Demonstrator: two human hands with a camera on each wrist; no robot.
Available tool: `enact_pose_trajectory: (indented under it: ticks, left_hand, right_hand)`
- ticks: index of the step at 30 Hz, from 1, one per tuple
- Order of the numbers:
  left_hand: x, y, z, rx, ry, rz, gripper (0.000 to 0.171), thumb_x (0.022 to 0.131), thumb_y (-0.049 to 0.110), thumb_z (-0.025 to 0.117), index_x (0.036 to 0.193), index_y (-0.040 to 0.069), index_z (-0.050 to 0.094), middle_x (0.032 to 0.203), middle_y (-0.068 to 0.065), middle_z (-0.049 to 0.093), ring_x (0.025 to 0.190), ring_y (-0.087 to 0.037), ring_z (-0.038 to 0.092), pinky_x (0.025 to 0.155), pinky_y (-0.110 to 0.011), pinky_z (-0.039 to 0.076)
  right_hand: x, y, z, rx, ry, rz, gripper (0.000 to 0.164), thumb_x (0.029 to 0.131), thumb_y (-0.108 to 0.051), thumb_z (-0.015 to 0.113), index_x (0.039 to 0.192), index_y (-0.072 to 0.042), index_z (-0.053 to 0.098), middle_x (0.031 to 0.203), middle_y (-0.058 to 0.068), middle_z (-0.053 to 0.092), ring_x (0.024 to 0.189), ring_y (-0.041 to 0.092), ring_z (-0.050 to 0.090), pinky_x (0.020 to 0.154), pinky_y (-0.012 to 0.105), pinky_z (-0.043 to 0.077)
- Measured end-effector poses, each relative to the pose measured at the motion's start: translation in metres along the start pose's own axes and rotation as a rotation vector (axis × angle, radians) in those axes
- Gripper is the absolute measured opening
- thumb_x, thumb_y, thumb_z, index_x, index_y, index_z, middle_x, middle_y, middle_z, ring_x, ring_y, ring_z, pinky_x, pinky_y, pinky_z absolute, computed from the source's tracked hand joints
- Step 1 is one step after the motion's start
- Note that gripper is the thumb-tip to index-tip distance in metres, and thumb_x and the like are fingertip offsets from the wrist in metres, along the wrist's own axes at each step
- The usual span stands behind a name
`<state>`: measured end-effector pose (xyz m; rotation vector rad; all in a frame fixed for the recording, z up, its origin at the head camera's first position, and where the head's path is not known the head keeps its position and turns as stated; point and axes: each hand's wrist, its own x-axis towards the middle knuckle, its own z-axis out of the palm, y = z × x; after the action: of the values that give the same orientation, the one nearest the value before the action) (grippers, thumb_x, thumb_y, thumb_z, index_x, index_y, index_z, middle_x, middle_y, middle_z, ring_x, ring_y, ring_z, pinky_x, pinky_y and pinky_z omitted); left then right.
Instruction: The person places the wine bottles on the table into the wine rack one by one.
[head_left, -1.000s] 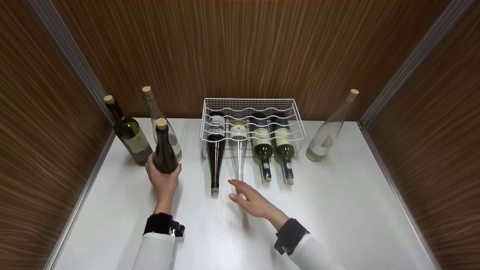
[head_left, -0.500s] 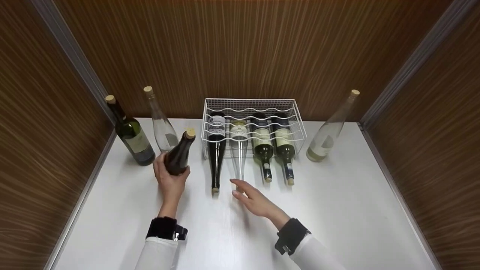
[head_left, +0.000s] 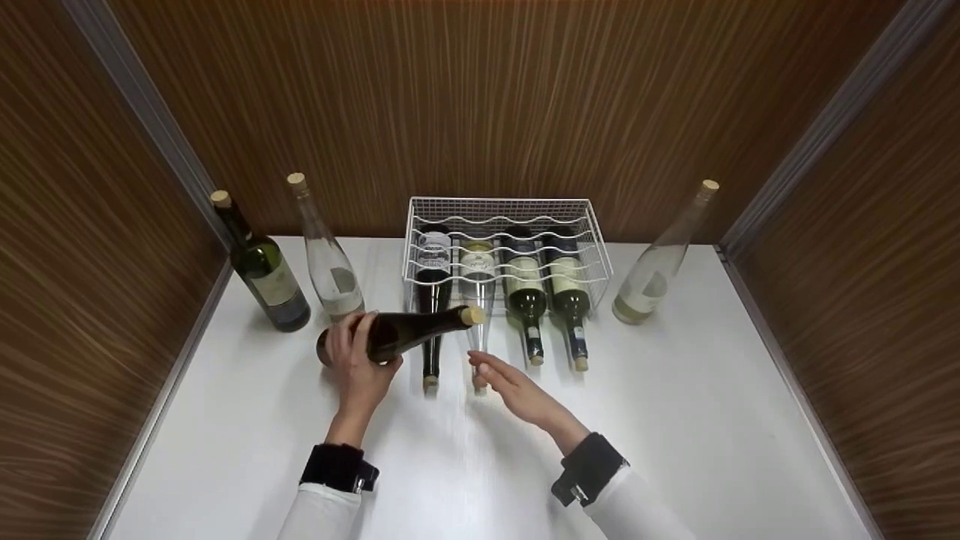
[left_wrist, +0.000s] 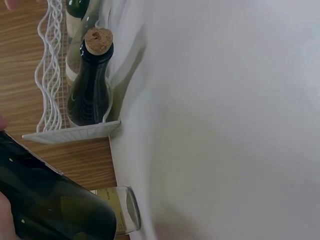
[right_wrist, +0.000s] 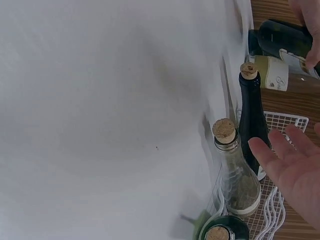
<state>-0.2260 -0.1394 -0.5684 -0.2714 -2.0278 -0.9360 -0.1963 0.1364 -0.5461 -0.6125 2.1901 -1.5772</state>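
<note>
White counter [head_left: 450, 487], wood-grain panels [head_left: 495, 90] | I view the left hand [head_left: 361, 369] gripping a dark bottle [head_left: 416, 331], tilted | right hand [head_left: 523, 394], fingers extended, near the racked clear bottle [head_left: 478, 291]

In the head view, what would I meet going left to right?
Standing green bottle, first standing clear bottle, left hand, white wire rack, second standing clear bottle.

Brown wood-grain back wall [head_left: 495, 97], grey corner strips [head_left: 126, 75], white tabletop [head_left: 690, 420]
</note>
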Motion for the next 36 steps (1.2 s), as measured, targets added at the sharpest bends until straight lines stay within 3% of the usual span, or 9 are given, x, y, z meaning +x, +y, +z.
enact_pose_trajectory:
  ticks: [6,13,15,18,21,23,29,34,36]
  left_hand:
    - [-0.004,0.005,0.002,0.050,-0.068,0.099,0.082,0.049,0.002,0.090,0.125,0.014,0.060,0.121,-0.019,0.053,0.115,-0.037,0.049,0.104,-0.067,0.022]
    - [-0.008,0.009,0.003,0.128,-0.137,0.181,0.076,0.053,0.005,0.091,0.123,0.018,0.063,0.121,-0.018,0.054,0.116,-0.038,0.050,0.105,-0.068,0.018]
    - [-0.009,0.011,0.003,0.146,-0.168,0.196,0.076,0.053,0.004,0.092,0.122,0.019,0.064,0.122,-0.017,0.054,0.117,-0.037,0.049,0.107,-0.068,0.016]
    - [-0.011,0.012,0.002,0.177,-0.215,0.229,0.077,0.052,0.003,0.092,0.122,0.021,0.065,0.123,-0.016,0.054,0.119,-0.036,0.049,0.107,-0.068,0.014]
    - [-0.012,0.014,0.002,0.212,-0.251,0.275,0.077,0.053,0.001,0.090,0.122,0.023,0.067,0.123,-0.016,0.055,0.119,-0.036,0.049,0.107,-0.070,0.014]
    - [-0.013,0.014,0.002,0.238,-0.271,0.305,0.079,0.051,-0.001,0.088,0.122,0.024,0.067,0.122,-0.017,0.055,0.119,-0.037,0.049,0.107,-0.071,0.014]
    - [-0.016,0.016,0.003,0.310,-0.323,0.350,0.085,0.046,-0.002,0.087,0.123,0.025,0.067,0.124,-0.018,0.055,0.122,-0.037,0.048,0.107,-0.072,0.013]
    - [-0.017,0.018,0.004,0.333,-0.339,0.358,0.086,0.046,0.005,0.091,0.125,0.026,0.067,0.126,-0.017,0.054,0.123,-0.037,0.047,0.107,-0.071,0.012]
    - [-0.017,0.019,0.004,0.340,-0.344,0.361,0.086,0.045,0.012,0.094,0.125,0.027,0.066,0.126,-0.017,0.053,0.124,-0.037,0.047,0.107,-0.071,0.012]
  right_hand:
    - [-0.001,-0.002,-0.010,0.309,-0.059,0.066,0.064,0.107,-0.046,0.028,0.149,0.003,0.033,0.146,0.025,0.042,0.132,0.045,0.040,0.102,0.063,0.036]
    - [-0.005,-0.004,-0.027,0.721,-0.150,0.143,0.091,0.091,-0.071,0.046,0.148,-0.001,0.033,0.143,0.028,0.043,0.128,0.044,0.046,0.095,0.063,0.043]
    - [-0.006,-0.005,-0.033,0.792,-0.190,0.146,0.090,0.092,-0.070,0.047,0.149,-0.002,0.033,0.143,0.024,0.045,0.128,0.046,0.046,0.095,0.064,0.043]
    - [-0.008,-0.006,-0.041,0.856,-0.275,0.146,0.081,0.099,-0.064,0.035,0.150,-0.002,0.034,0.142,0.019,0.048,0.128,0.047,0.045,0.095,0.064,0.043]
    - [-0.010,-0.006,-0.047,0.854,-0.347,0.133,0.070,0.106,-0.052,0.022,0.151,0.001,0.031,0.140,0.020,0.049,0.127,0.046,0.048,0.092,0.061,0.047]
    - [-0.010,-0.006,-0.050,0.831,-0.366,0.128,0.064,0.108,-0.043,0.022,0.150,0.005,0.029,0.137,0.021,0.051,0.123,0.044,0.052,0.088,0.058,0.050]
    - [-0.009,-0.011,-0.048,0.667,-0.324,0.157,0.055,0.107,-0.026,0.045,0.145,0.012,0.033,0.127,0.028,0.055,0.104,0.034,0.066,0.074,0.040,0.058]
    - [-0.006,-0.013,-0.042,0.435,-0.238,0.196,0.052,0.103,-0.026,0.054,0.143,0.005,0.044,0.109,0.025,0.063,0.083,0.024,0.067,0.061,0.028,0.055]
    - [-0.006,-0.013,-0.042,0.342,-0.218,0.200,0.051,0.102,-0.028,0.056,0.142,0.002,0.047,0.104,0.018,0.065,0.078,0.023,0.065,0.057,0.026,0.053]
